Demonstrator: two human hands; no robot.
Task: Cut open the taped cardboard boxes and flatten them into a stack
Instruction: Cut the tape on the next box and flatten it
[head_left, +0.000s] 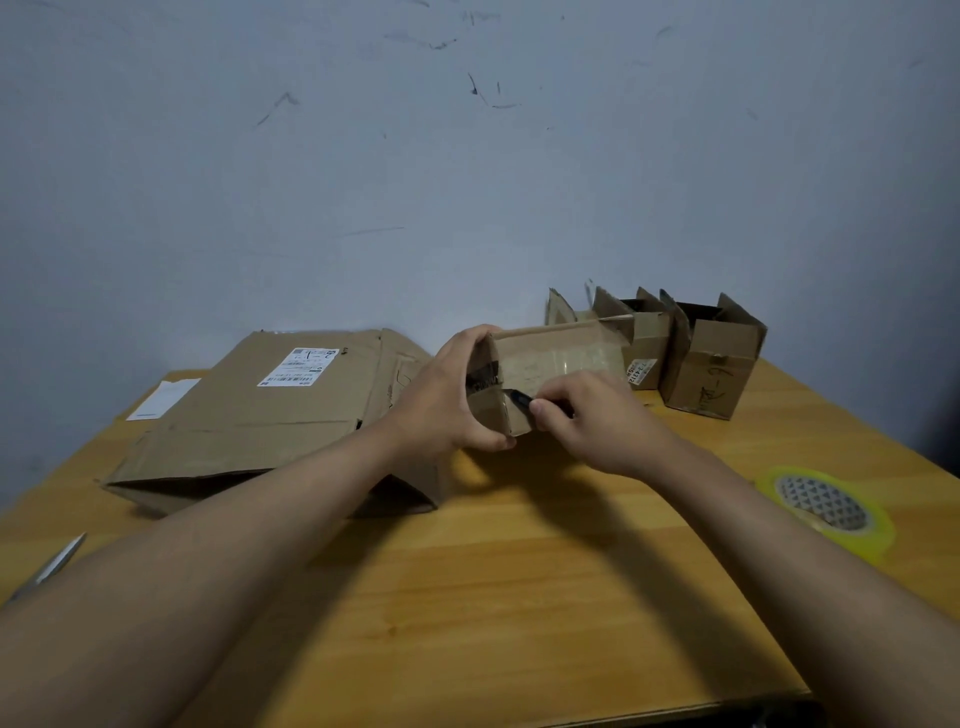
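A small taped cardboard box (558, 358) is lifted a little above the wooden table (519, 597). My left hand (447, 400) grips its left end, fingers over the top and thumb underneath. My right hand (597, 421) pinches a small dark cutter (519, 399) whose tip touches the box's near end by the tape seam. A large flattened box (270, 415) with a white label lies at the left. Two small opened boxes (711, 364) stand at the back right.
A yellow-green tape roll (826, 506) lies at the right edge of the table. A metal blade or scissors (52, 566) lies at the far left edge. A white paper slip (163, 399) sits beside the flattened box. The wall stands right behind the table.
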